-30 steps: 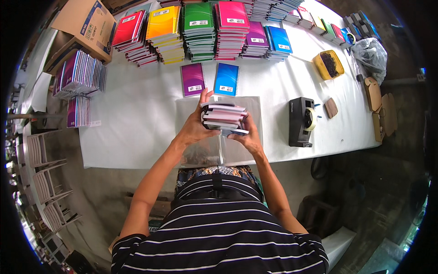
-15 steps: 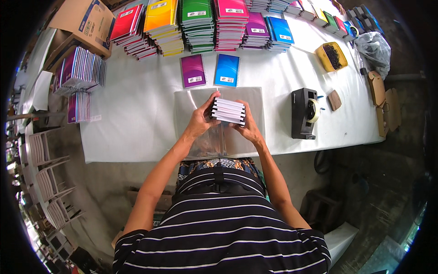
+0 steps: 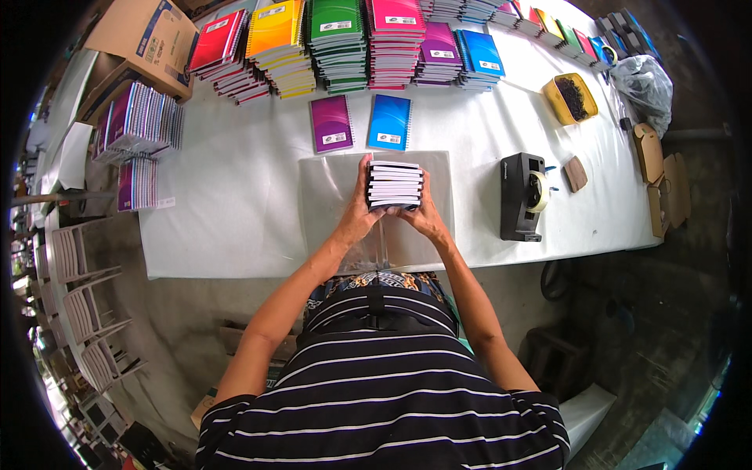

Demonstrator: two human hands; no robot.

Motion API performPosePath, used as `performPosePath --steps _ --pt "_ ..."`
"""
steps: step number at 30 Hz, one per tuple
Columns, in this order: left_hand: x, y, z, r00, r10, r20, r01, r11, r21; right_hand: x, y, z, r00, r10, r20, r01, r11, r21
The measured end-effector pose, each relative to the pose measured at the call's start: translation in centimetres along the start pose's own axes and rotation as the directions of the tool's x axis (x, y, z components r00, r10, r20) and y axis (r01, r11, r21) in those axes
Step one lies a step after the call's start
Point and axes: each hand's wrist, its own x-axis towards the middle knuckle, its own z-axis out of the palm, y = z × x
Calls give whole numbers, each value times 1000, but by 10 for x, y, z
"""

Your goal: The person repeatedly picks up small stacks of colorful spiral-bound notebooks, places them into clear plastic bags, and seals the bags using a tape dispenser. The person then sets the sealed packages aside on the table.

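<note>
Between my two hands I hold a stack of notebooks [image 3: 394, 185], page edges facing up. My left hand [image 3: 362, 205] wraps its left side with the fingers along the edge. My right hand [image 3: 424, 208] grips the right side, and the thumbs nearly meet at the near edge. The stack is over a clear plastic sheet [image 3: 329, 227] spread on the table. Just beyond it lie a purple notebook [image 3: 332, 123] and a blue notebook [image 3: 389, 121], side by side, with spiral bindings on their right.
Colored notebook stacks [image 3: 337, 55] line the far side. Purple notebooks [image 3: 141, 125] and a cardboard box [image 3: 149, 47] are at left. To the right are a tape dispenser [image 3: 518, 196], a brown block [image 3: 575, 174], a yellow tub [image 3: 558, 104] and a plastic bag [image 3: 644, 86].
The notebook stack has turned from tilted to nearly square in my hands. My left hand has shifted right, and both hands now hold the stack more evenly from the sides.
</note>
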Motion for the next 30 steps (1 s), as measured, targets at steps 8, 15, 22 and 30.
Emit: performPosePath --steps 8,15,22,30 --pt "-4 11 -35 968 -238 74 229 967 112 2 -8 -22 982 -12 187 57 970 -236" --pt "-15 18 2 985 -167 -53 175 938 299 -2 -2 -9 996 18 82 -6 989 -146" --pt "-17 11 10 990 -104 -90 126 953 274 4 -2 -21 980 -28 197 60 986 -159" --pt "-18 3 31 984 20 -177 40 942 332 2 13 -20 973 -163 165 191 967 -170"
